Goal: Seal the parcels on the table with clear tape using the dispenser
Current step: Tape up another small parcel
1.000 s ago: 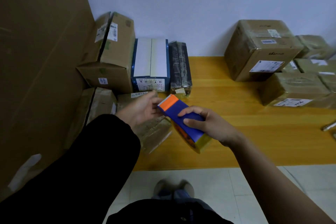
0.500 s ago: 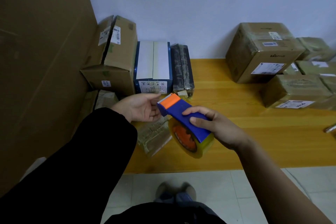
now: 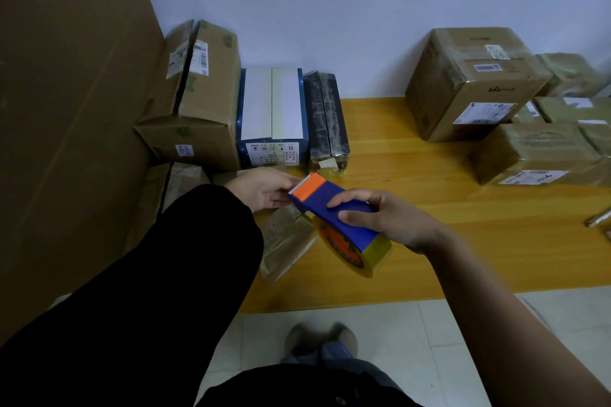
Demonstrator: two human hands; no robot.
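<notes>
Gripping dispenser (image 3: 319, 199) in right fingers (image 3: 351, 200) above parcel (image 3: 284, 241) at surface's (image 3: 463, 208) 8 o'clock, left fingers (image 3: 291, 179) at its teeth (image 3: 299, 184), pinching or not cannot tell; could nick skin or lose the tape end.

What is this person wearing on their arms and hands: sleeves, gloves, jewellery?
A loose black sleeve covers the left arm to the wrist; the left hand is ungloved. The right forearm is unsleeved throughout the frame, and the right hand shows no glove, ring or watch.

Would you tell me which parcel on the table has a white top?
The blue box, between the brown carton and the black parcel; the others are brown or black.
</notes>
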